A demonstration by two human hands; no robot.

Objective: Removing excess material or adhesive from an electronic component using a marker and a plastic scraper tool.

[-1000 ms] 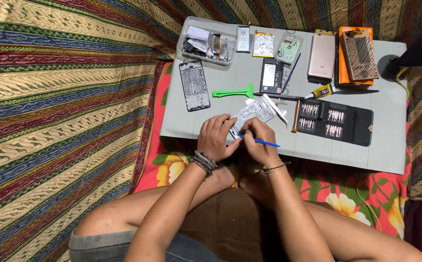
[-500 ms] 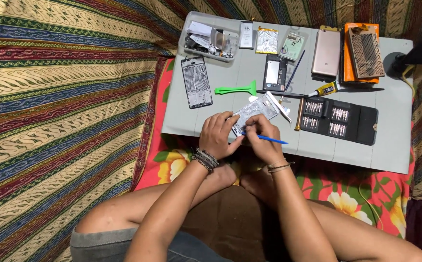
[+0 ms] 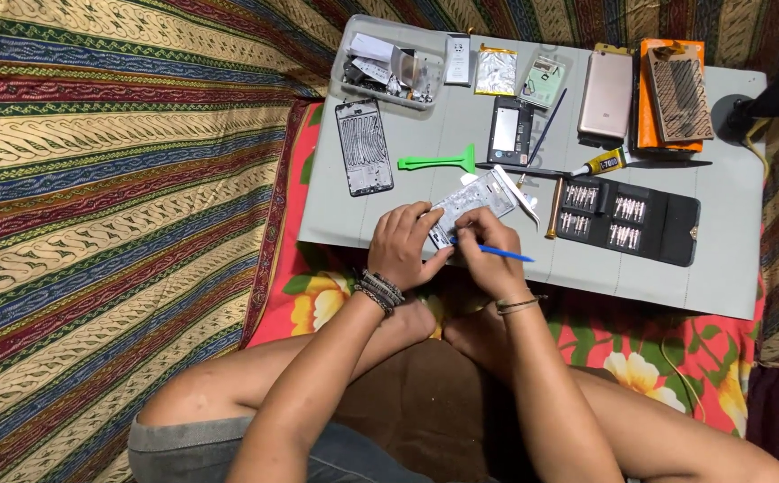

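Observation:
My left hand (image 3: 404, 243) grips the near end of an opened phone body (image 3: 477, 200) that lies on the low grey table (image 3: 729, 241). My right hand (image 3: 486, 254) holds a thin blue-handled tool (image 3: 507, 255), whose tip points at the phone's near end, just beside my left thumb. Both hands sit at the table's front edge. Beaded bands circle my left wrist and a thin bracelet my right. The tool's tip is hidden between my fingers.
On the table lie a phone frame (image 3: 363, 146), a green pry tool (image 3: 437, 162), a black phone part (image 3: 509, 130), a glue tube (image 3: 602, 163), an open black bit case (image 3: 629, 217), a clear parts tray (image 3: 389, 63), a pink phone (image 3: 606, 95) and an orange box (image 3: 674, 89).
The view has shifted slightly. My hands stay on the phone body, with the blue tool held at nearly the same angle.

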